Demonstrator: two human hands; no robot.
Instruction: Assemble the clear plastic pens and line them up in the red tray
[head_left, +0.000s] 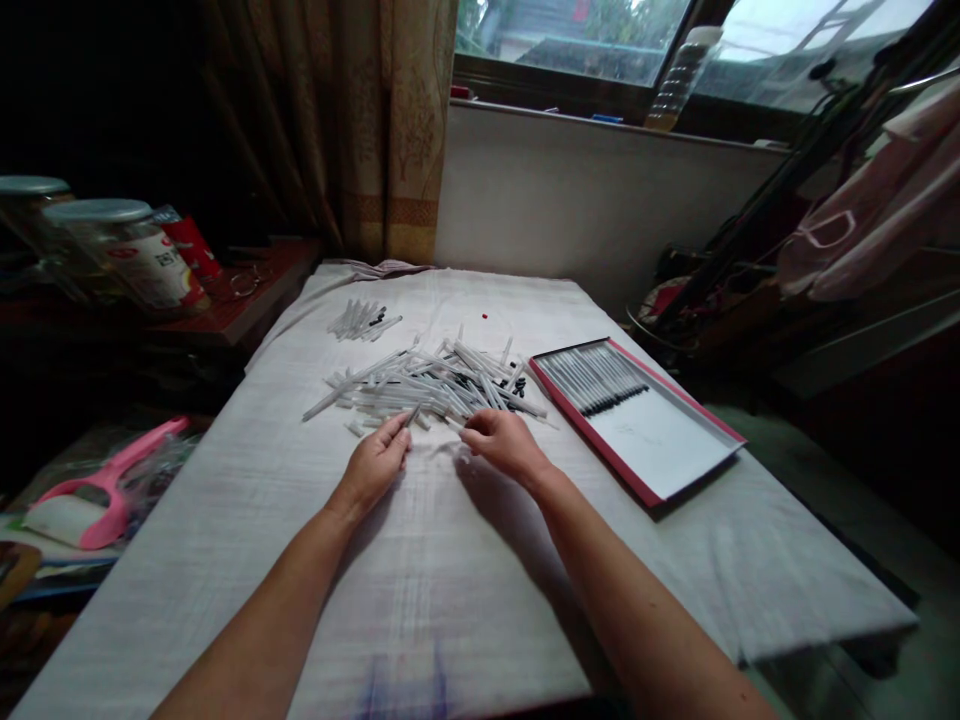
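Note:
My left hand (380,457) is closed in a pinch on a slim pen (412,414), whose dark end sticks up past the fingertips. To its right, the fingers of my right hand (501,440) are pinched at a small clear pen piece (454,424); its exact shape is hard to make out. Just beyond both hands lies a loose heap of clear pen tubes (442,375), mixed with small black parts (517,386). Farther back on the left is a smaller group of clear pen pieces (356,320).
A shallow red-edged box (652,450) on the right holds a row of black-ended pens (592,372). A tiny red piece (484,316) lies on the white tablecloth (442,570). Jars (142,260) stand on a side shelf at left, above a pink-handled item (112,490).

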